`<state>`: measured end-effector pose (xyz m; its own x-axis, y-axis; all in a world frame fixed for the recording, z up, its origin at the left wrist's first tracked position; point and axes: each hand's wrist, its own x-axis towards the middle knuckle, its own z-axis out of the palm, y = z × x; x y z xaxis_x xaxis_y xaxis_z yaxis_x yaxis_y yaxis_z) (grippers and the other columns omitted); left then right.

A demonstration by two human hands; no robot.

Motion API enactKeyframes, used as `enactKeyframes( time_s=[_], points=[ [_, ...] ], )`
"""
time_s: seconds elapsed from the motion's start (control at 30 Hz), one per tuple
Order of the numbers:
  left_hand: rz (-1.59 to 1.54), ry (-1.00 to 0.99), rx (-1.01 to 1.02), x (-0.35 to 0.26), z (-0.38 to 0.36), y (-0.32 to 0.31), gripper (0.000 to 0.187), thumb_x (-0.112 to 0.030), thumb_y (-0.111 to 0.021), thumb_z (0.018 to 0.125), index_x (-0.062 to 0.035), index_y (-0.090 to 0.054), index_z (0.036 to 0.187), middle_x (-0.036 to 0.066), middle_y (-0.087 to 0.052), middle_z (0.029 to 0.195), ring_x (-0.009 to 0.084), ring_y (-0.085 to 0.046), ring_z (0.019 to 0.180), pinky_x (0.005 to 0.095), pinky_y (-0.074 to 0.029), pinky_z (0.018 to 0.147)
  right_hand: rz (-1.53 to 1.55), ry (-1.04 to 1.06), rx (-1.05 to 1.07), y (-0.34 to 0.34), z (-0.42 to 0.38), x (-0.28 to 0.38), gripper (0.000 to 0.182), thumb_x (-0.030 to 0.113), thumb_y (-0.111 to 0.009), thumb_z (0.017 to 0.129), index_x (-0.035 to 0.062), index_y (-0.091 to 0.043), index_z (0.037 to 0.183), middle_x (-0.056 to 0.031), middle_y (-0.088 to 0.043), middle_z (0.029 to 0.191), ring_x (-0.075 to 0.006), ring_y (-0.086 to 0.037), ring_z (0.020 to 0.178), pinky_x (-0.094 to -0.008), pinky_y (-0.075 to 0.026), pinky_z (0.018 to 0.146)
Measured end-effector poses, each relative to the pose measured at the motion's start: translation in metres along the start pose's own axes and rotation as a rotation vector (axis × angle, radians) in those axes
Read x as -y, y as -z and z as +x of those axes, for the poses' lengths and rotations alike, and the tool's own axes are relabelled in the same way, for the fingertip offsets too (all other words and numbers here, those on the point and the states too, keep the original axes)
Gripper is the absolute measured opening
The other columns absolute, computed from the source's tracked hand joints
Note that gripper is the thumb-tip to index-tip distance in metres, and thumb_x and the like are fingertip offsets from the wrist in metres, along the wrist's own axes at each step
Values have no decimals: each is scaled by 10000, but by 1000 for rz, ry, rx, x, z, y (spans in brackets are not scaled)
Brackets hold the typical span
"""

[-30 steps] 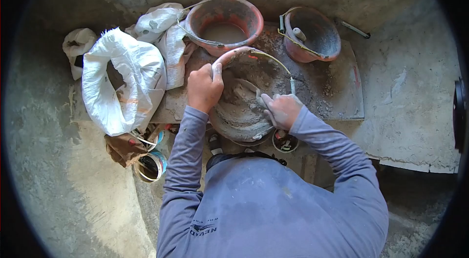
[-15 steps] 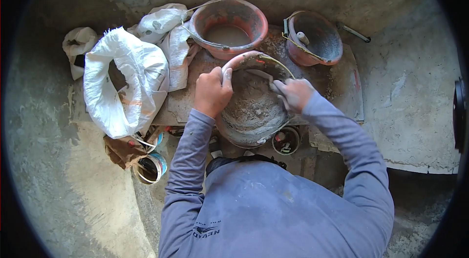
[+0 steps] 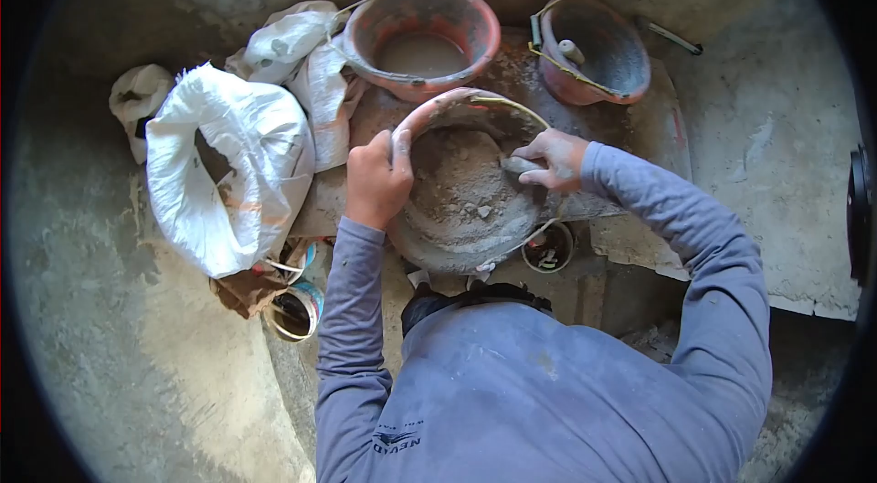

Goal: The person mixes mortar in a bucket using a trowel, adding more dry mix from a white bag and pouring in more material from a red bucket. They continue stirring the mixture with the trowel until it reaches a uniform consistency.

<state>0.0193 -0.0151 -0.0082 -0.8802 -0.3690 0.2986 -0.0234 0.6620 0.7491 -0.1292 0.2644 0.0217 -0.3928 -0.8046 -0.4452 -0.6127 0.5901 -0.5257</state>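
Rough grey concrete floor, dusty board (image 3: 639, 131) underneath. The right hand (image 3: 554, 159) has swung back from the far rim, fingers clenched round a trowel (image 3: 519, 165) in crumbly grey mortar (image 3: 461, 191). The left hand (image 3: 376, 180) still clamps the round orange bucket (image 3: 429, 113) by its near-left rim.

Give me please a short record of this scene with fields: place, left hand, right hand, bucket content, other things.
place: rough concrete floor below a window, seen from above
left hand: left hand grips the rim of the near bucket
right hand: right hand inside the bucket, closed on a tool mostly hidden by mortar
bucket content: grey mortar, lumpy
other things: far bucket with grey liquid; right bucket with a handle inside; open white sack; small can
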Motion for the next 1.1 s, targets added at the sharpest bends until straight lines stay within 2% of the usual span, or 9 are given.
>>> enactKeyframes(
  time_s=[0.1,0.3,0.37,0.43,0.57,0.7,0.8,0.97,1.1],
  points=[
    [-47,-20,22,-6,3,-4,396,-243,-605,1008,30,-580,722,282,-569,628,471,-622,603,514,-445,540,-18,22,25,1,10,3,352,244,-741,889,20,-724,1159,-248,-721,893,-418,-699,860,-453,-532,792],
    [-1,-35,29,4,4,1,386,-234,-634,997,30,-571,722,285,-569,631,467,-616,589,511,-441,531,-37,66,15,5,3,11,340,237,-717,907,-14,-717,1137,-255,-728,933,-412,-711,925,-451,-536,802],
    [-42,-102,77,-2,12,-4,385,-235,-636,996,28,-574,722,285,-570,632,465,-617,586,511,-443,530,23,57,64,2,20,6,377,214,-735,897,5,-713,1209,-258,-727,937,-393,-715,882,-424,-538,782],
    [-57,-28,75,-7,10,-7,374,-234,-647,989,23,-578,727,285,-569,635,468,-613,593,515,-444,534,-55,10,121,8,11,13,385,204,-731,903,3,-704,1229,-255,-731,949,-381,-719,879,-426,-538,790],
    [-36,-125,97,-5,11,-10,370,-230,-649,989,15,-572,722,277,-562,628,467,-609,587,509,-440,523,163,254,-3,-5,13,-12,297,225,-722,925,28,-743,1147,-215,-745,904,-324,-715,809,-426,-527,764],
    [-49,-109,120,-16,20,-16,373,-216,-646,987,12,-554,707,270,-549,608,461,-603,568,495,-433,506,112,56,102,-4,8,-8,345,251,-727,922,24,-744,1181,-224,-754,974,-345,-732,907,-402,-540,822],
    [-32,-135,126,-20,21,-16,372,-207,-643,989,14,-548,706,267,-542,603,454,-602,562,482,-431,503,212,75,38,-11,0,-10,388,234,-717,920,-26,-719,1207,-252,-749,990,-352,-739,916,-397,-549,838],
    [-39,-118,130,-31,14,-20,377,-210,-642,989,16,-543,704,267,-541,601,454,-605,567,480,-431,504,182,137,16,-15,-14,-15,410,225,-718,914,-20,-701,1243,-253,-745,985,-361,-735,907,-403,-550,829],
    [-14,-109,103,-32,15,-19,379,-217,-640,990,21,-551,708,273,-549,611,459,-604,572,486,-430,508,31,165,-3,-6,-31,-3,350,228,-706,915,1,-698,1181,-219,-730,861,-418,-701,828,-457,-549,765]
  ],
)
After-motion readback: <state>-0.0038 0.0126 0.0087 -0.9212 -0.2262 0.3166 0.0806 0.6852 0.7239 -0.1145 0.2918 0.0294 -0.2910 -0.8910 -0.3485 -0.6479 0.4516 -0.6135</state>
